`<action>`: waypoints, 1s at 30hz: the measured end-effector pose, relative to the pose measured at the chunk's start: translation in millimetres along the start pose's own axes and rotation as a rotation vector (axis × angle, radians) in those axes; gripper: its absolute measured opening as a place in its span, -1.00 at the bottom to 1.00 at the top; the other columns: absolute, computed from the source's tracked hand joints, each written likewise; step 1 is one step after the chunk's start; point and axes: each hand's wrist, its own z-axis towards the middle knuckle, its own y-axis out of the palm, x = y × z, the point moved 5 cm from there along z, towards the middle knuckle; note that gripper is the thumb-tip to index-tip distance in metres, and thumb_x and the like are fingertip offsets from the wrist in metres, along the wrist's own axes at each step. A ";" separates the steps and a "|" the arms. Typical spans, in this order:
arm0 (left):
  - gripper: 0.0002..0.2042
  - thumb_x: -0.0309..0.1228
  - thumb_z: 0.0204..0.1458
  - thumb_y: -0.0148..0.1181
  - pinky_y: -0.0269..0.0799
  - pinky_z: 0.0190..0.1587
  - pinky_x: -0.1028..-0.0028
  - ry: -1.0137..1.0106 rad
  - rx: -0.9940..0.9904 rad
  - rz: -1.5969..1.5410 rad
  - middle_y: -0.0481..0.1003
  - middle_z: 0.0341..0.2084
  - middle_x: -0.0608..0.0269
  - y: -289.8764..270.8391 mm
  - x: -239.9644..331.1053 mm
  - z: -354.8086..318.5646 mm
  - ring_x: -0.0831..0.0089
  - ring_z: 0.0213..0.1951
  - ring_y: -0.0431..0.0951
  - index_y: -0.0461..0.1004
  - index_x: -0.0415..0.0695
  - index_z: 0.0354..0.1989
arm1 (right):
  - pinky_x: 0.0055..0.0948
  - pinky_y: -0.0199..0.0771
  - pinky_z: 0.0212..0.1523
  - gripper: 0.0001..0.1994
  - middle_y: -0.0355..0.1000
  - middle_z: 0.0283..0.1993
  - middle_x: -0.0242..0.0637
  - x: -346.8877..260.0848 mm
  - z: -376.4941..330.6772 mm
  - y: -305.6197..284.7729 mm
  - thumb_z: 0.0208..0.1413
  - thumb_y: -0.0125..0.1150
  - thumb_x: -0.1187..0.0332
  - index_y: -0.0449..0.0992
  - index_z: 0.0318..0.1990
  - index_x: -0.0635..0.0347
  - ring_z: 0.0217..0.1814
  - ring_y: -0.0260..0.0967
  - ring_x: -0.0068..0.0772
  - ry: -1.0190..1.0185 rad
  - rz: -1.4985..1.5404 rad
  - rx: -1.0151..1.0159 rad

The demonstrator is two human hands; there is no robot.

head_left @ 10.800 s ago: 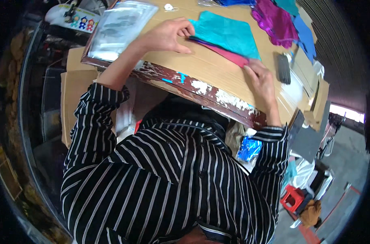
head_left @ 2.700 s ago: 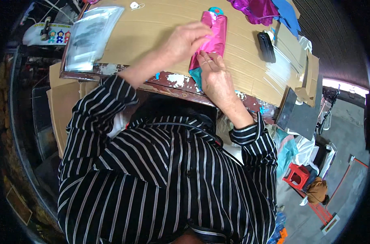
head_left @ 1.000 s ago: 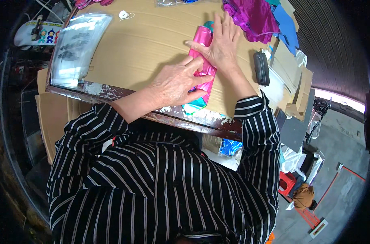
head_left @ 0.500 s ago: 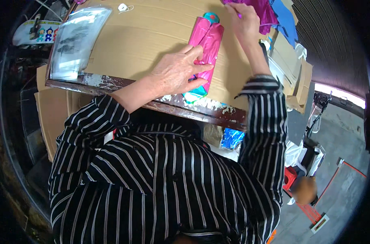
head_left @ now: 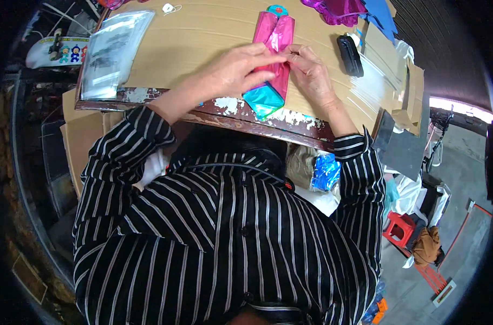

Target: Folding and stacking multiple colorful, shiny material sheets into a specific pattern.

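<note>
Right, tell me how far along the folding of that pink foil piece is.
Done: the shiny pink foil piece already lies folded into a narrow strip on the brown cardboard-topped table, a teal end showing at its near tip. In hand: the left hand and right hand both pinch it at the middle. Left: more crumpled magenta foil and blue sheets lie at the far edge, not folded.

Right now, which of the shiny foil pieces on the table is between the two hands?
The folded pink foil piece with a teal end, held by both hands; the purple foil lies untouched at the far edge.
</note>
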 end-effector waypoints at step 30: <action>-0.74 -0.45 0.02 0.20 0.67 -0.09 0.39 0.747 -0.154 0.338 0.57 -0.06 0.18 -24.6 -25.6 1.2 0.29 -0.02 0.63 0.57 -0.23 -0.10 | -0.29 0.61 0.04 -0.67 0.57 0.01 -0.21 -9.0 0.0 -3.3 -0.01 0.22 0.68 0.66 -0.08 0.20 -0.01 0.55 -0.17 -0.091 -0.033 -0.051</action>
